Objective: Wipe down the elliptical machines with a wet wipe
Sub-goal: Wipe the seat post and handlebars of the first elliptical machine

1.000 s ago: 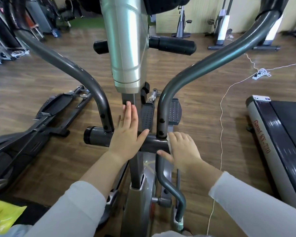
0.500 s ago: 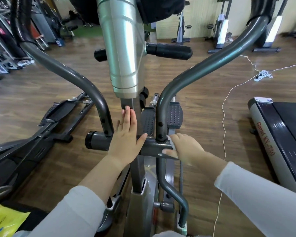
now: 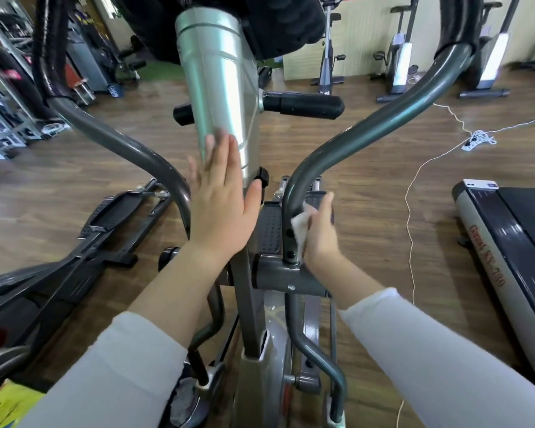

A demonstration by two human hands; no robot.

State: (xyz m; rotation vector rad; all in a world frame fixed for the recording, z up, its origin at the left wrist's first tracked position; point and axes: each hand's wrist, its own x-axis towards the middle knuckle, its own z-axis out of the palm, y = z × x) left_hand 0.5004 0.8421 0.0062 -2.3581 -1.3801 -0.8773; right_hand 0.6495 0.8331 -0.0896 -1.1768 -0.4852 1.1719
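1. fingers first: the left hand (image 3: 220, 208) has all four fingers straight and packed together, pointing up. the tips are blurred over the lower end of the silver column (image 3: 220, 88). the thumb splays out toward a small black knob (image 3: 261, 177), and the hand carries nothing.
2. the back of that hand faces the camera, palm toward the elliptical machine (image 3: 254, 381). whether the palm actually presses the column cannot be told.
3. the left wrist runs straight, and the bare forearm drops down and to the left into a pushed-up white sleeve (image 3: 121, 366).
4. on the other side, the right hand (image 3: 320, 233) curls its fingers around the lower upright stretch of the right handlebar (image 3: 352, 140). one fingertip pokes up beside the tube.
5. the wet wipe (image 3: 301, 225) is white and crumpled, clamped between those fingers and the grey tube. it sits just above the joint where the tube meets the crossbar (image 3: 284, 278).
6. the right forearm angles down and to the right into its own white sleeve (image 3: 445, 366).
7. around them, the left handlebar (image 3: 121, 143) sweeps off in a curve and a black grip (image 3: 303, 103) sticks out beside the column. a studded pedal (image 3: 269, 227) lies between the two hands.
8. further out, a treadmill (image 3: 507, 242) stands at the right, and a white cable (image 3: 410, 211) trails over the wooden floor (image 3: 368, 196).
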